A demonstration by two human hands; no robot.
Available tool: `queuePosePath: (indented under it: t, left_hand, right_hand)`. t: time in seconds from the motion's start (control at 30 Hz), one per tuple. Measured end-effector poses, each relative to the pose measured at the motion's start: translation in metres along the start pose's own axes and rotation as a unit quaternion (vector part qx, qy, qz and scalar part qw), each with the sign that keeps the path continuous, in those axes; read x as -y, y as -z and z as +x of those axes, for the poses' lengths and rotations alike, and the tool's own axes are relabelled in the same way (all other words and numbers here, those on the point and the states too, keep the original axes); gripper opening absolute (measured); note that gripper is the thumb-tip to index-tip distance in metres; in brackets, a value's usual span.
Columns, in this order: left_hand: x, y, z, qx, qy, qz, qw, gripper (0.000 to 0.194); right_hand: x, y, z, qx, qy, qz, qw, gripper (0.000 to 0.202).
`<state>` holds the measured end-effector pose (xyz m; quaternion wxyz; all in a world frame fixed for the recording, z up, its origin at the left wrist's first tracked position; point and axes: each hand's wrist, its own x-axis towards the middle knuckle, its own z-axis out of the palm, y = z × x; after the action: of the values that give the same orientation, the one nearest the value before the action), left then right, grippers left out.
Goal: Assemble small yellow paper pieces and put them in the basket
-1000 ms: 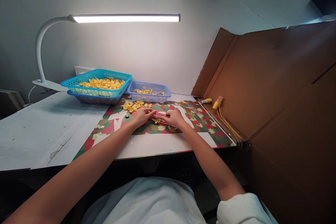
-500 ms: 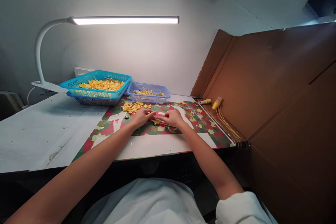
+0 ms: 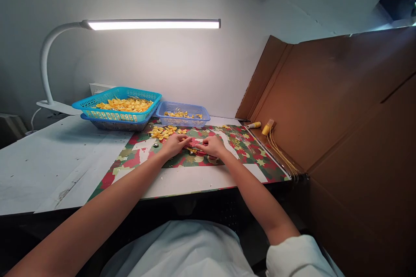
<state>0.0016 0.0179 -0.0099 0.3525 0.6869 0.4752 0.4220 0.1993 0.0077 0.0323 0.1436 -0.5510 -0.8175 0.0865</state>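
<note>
My left hand [image 3: 176, 144] is closed in a pinch over the patterned sheet [image 3: 120, 169], its fingertips on something too small to make out. Facing it from the right, my right hand [image 3: 212, 146] is also closed, with a finger pointing toward the left fingertips. Between and just below the hands lies a red and yellow tool [image 3: 196, 151], partly covered by the right hand. A pile of yellow petal-like pieces [image 3: 162, 131] rests behind my left hand. One small round metal piece [image 3: 156, 145] lies left of that hand.
A turquoise basket [image 3: 117, 114] of yellow pieces is stacked on a blue one at the back left. Beside it stands a smaller blue basket [image 3: 183, 122]. Yellow spools [image 3: 268, 127] and wires [image 3: 281, 153] lie by the cardboard [image 3: 341, 108]. A lamp [image 3: 152, 24] hangs overhead.
Both hands stay almost in place; the right fingertips have shifted slightly left toward the left hand. The whole view has moved a little.
</note>
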Motion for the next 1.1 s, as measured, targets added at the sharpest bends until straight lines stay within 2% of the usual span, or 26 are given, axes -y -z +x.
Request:
queuePosePath:
  t: [0.3, 0.5, 0.57, 0.63, 0.7, 0.77, 0.83, 0.93, 1.03, 1.1]
  left_hand:
    - [0.000, 0.000, 0.000, 0.000, 0.015, -0.008, 1.000, 0.052]
    - [-0.005, -0.001, -0.001, -0.018, 0.035, -0.052, 0.998, 0.057]
    - [-0.007, 0.000, -0.001, -0.044, 0.030, -0.052, 0.997, 0.056]
    - [-0.008, 0.004, -0.001, -0.102, 0.023, -0.030, 0.994, 0.053]
    - [-0.007, 0.009, 0.001, -0.160, 0.023, 0.032, 0.986, 0.050]
    - [-0.004, 0.013, 0.003, -0.189, 0.011, 0.115, 0.975, 0.047]
    - [0.000, 0.016, 0.006, -0.207, -0.014, 0.177, 0.962, 0.043]
    - [0.006, 0.018, 0.009, -0.240, -0.029, 0.219, 0.945, 0.036]
    - [0.005, 0.019, 0.008, -0.241, -0.030, 0.247, 0.938, 0.021]
    - [0.000, 0.019, 0.004, -0.223, -0.034, 0.263, 0.938, 0.018]
  right_hand:
    - [-0.006, -0.004, 0.000, -0.016, -0.001, 0.026, 1.000, 0.048]
    - [-0.026, 0.001, -0.007, -0.053, -0.045, 0.037, 0.997, 0.046]
    - [-0.036, 0.001, -0.008, -0.069, -0.071, 0.026, 0.995, 0.045]
    - [-0.046, 0.000, -0.009, -0.085, -0.103, -0.004, 0.991, 0.042]
    - [-0.053, -0.002, -0.010, -0.092, -0.125, -0.047, 0.987, 0.038]
    - [-0.056, -0.004, -0.011, -0.107, -0.130, -0.092, 0.981, 0.032]
    - [-0.049, -0.005, -0.011, -0.139, -0.123, -0.126, 0.975, 0.027]
    - [-0.021, -0.005, -0.012, -0.160, -0.091, -0.113, 0.976, 0.025]
    - [0.014, -0.011, -0.010, -0.066, -0.061, -0.015, 0.996, 0.028]
    - [0.030, -0.019, -0.008, -0.030, -0.054, 0.037, 0.997, 0.020]
